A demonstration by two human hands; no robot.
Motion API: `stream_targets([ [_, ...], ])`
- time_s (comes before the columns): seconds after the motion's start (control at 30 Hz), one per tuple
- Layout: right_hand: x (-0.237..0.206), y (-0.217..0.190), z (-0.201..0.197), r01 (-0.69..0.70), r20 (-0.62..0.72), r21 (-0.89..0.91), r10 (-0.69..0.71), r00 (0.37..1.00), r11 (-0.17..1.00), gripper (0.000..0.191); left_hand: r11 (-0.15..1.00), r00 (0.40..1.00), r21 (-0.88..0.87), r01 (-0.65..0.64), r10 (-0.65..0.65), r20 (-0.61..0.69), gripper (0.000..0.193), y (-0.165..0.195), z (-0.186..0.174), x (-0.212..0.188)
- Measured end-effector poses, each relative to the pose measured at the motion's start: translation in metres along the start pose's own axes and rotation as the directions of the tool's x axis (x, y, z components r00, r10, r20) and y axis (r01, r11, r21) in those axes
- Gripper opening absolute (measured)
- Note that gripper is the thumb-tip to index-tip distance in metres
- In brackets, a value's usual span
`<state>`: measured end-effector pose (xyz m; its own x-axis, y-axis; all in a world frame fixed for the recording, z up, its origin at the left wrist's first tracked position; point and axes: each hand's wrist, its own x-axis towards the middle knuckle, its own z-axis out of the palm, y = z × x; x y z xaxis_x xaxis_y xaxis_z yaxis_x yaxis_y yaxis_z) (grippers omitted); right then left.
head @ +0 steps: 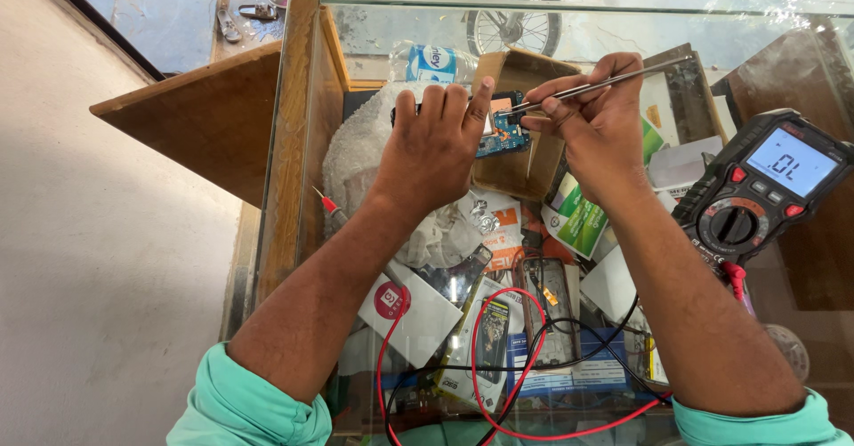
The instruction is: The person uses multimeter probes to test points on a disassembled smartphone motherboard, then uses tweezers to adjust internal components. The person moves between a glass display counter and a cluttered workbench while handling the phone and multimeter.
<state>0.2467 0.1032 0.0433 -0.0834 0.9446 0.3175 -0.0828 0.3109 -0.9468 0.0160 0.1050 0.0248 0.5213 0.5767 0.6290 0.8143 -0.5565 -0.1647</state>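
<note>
left hand [436, 148] is pressed down over a small blue circuit board with an orange patch [500, 126], fingers curled along its top edge so most of the board is hidden, only the right end peeks out. right hand [594, 126] is pinched shut around thin silver metal tweezers [598, 83], tips touching the board's right end, the other end sticking up toward the right. the board sits on the glass counter top [801, 277], above an open brown cardboard box [525, 166] that's down inside the case. to the right on the glass there's a black and red digital multimeter with a lit grey screen [754, 192], its right edge cut off by the frame. red and black test leads [485, 370] loop across the glass near the teal sleeves [249, 406], can't see where the ends go. under the glass it's a jumble: white bubble wrap [356, 157], a white flat box with a red round mark [405, 308], green and white packets [583, 219], phone parts that are hard to make out through reflections. a wooden side panel [298, 144] frames the case on the left.
</note>
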Motion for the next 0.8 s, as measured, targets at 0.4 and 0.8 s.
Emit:
stream_targets([
  [0.4,-0.0012,-0.0024,0.0013,-0.007,-0.002,-0.015,0.007,1.0,1.0,0.044,1.0,1.0,0.017,-0.003,0.003,-0.001,0.058,0.0002,-0.0016,-0.0001],
  [0.8,-0.0007,-0.0031,0.0017,-0.019,-0.01,-0.039,0.019,1.0,0.999,0.044,1.0,0.999,0.027,-0.007,0.006,0.035,0.059,0.0004,-0.0024,0.0003],
])
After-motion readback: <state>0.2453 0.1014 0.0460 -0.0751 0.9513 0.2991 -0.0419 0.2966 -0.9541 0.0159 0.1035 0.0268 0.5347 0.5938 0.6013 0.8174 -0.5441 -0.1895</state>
